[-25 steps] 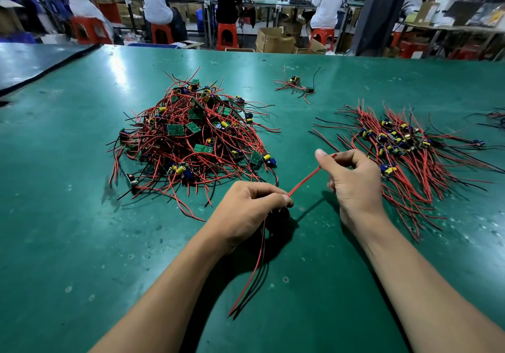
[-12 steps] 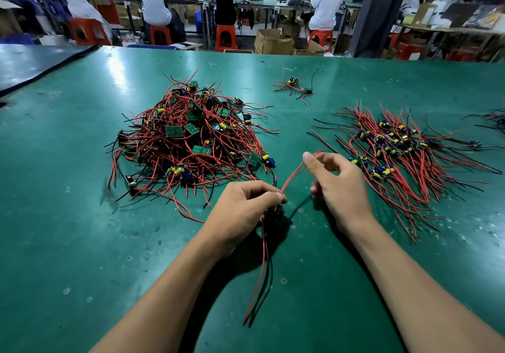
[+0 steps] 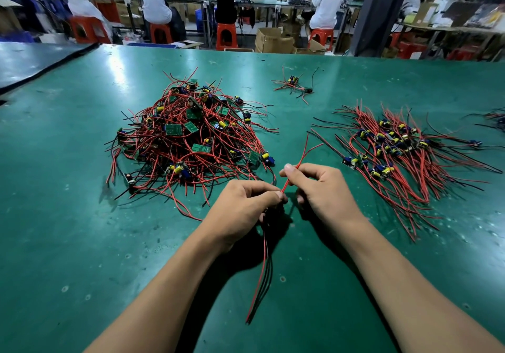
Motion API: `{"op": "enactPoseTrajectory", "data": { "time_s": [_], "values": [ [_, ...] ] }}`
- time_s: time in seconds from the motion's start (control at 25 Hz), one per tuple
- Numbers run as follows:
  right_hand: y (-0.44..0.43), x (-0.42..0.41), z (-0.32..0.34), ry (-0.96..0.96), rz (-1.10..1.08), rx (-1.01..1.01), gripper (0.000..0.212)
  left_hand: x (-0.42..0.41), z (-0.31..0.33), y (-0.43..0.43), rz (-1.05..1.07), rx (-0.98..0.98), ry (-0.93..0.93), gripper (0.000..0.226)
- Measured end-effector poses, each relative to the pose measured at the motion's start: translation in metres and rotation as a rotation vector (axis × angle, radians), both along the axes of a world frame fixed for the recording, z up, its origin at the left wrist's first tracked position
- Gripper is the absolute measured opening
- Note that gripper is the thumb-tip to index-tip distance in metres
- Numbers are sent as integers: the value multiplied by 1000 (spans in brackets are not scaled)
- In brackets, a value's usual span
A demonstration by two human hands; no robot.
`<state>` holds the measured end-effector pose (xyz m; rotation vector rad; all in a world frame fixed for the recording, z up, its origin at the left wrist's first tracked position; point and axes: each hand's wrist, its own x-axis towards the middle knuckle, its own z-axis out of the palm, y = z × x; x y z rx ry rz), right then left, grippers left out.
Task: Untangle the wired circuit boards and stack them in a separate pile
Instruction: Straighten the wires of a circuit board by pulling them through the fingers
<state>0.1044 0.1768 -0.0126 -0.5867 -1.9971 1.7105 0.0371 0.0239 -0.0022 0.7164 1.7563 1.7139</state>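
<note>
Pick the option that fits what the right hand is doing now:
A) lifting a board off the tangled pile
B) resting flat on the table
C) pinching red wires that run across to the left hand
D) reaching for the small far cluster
C: the right hand pinches the red wires between thumb and forefinger, and they run down into the left hand.

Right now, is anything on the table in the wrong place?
Yes. One small bundle of red and black wires with a yellow part lies alone on the green table, beyond the big tangled heap of wired boards and the flatter sorted pile, part of neither.
</note>
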Motion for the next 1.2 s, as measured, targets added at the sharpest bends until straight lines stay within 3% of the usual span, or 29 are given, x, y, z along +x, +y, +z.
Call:
{"op": "enactPoseTrajectory", "data": {
  "time_s": [0.16,0.28,0.48,0.76,1.08,1.2],
  "values": [
    [10,-8,-4,12,-164,112,32,0,2,-1,-48,-41,32,14],
    [18,-11,-4,53,-246,36,32,0,2,-2,-66,-75,61,13],
    [14,-12,6,171,-211,-383,32,-1,3,-2,-76,-59,22,15],
    [14,-8,21,153,-81,-862,41,1,3,-3,-96,-62,52,15],
    [18,-5,22,152,-98,-951,41,2,5,-4,-80,-67,50,12],
    [17,-3,21,130,-97,-790,38,2,5,-5,-64,-64,57,12]
  ]
}}
